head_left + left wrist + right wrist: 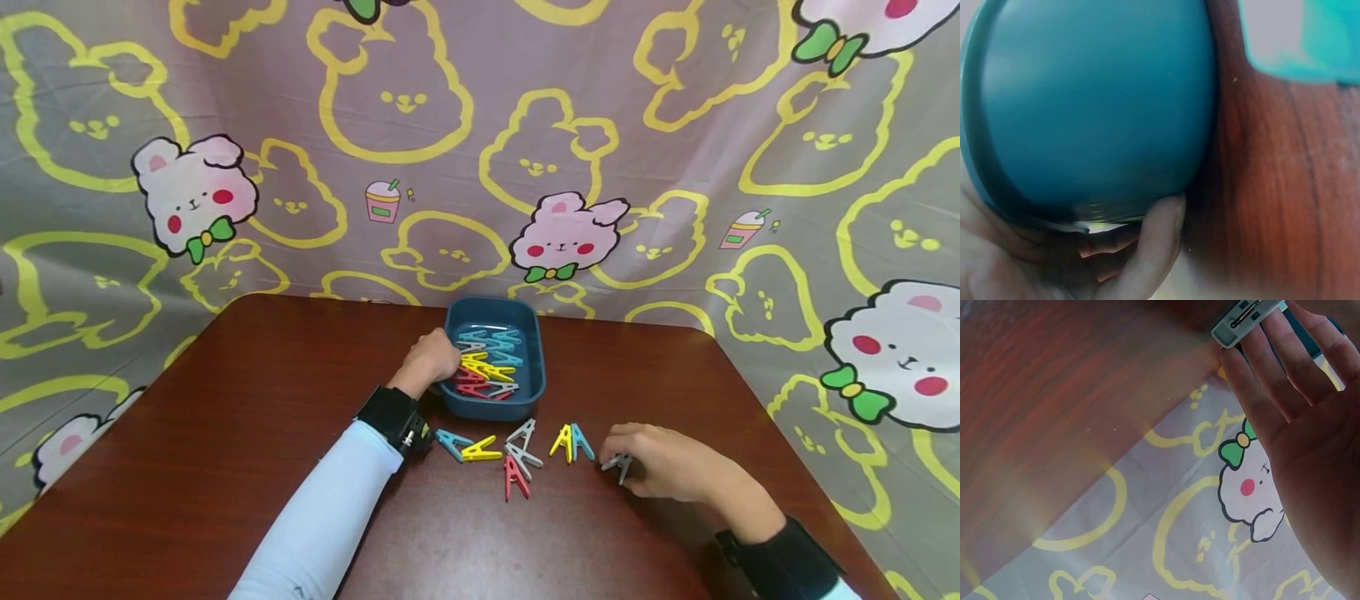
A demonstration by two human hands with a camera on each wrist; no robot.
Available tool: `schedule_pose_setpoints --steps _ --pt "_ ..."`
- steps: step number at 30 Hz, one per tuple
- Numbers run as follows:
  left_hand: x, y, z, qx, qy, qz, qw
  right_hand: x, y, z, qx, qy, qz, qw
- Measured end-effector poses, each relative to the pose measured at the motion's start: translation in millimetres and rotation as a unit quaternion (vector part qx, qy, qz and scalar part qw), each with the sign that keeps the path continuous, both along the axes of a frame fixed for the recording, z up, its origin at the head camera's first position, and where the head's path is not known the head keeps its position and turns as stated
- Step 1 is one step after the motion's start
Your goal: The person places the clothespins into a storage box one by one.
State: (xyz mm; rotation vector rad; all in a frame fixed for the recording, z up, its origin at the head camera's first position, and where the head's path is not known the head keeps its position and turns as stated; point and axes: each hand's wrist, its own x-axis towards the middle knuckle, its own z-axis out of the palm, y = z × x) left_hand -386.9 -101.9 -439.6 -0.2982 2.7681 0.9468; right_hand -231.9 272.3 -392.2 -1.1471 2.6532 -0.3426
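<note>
My left hand (433,358) grips the left rim of a dark blue plastic basket (534,367). In the left wrist view its thumb (1163,240) presses the outer wall, with the other fingers curled at the rim. Blue, yellow, red and grey clothespins (491,372) lie in the basket. On the right, my right hand (671,462) holds a grey clothespin (619,465) at its fingertips, low over the table. The right wrist view has that grey clothespin (1244,320) by the fingertips; the thumb is hidden there.
Several loose clothespins lie before the basket: a blue one (453,443), a yellow one (482,450), grey ones (523,458), a red one (515,477), and a yellow-blue pair (572,442). The brown table (300,375) backs onto a patterned cloth (450,250).
</note>
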Motion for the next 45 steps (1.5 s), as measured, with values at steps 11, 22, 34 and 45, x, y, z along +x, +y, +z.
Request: schedule_pose_setpoints --steps 11,22,34,45 --pt "-1.8 -2.8 -2.7 -0.002 0.003 -0.003 1.0 0.6 -0.9 -1.4 0.0 0.013 0.007 0.9999" --pt "-5.1 -4.7 -6.9 -0.009 0.006 -0.005 0.9999 1.9 -0.9 -0.4 -0.004 0.023 0.014 0.9996" --pt "-1.3 -2.5 -2.5 -0.01 0.002 -0.001 0.9999 0.5 0.5 5.1 -0.002 0.035 0.014 0.9993" --pt "-21.2 -5.7 -16.5 -0.029 -0.01 -0.011 0.9995 -12.3 -15.0 39.1 0.005 0.101 0.016 0.9947"
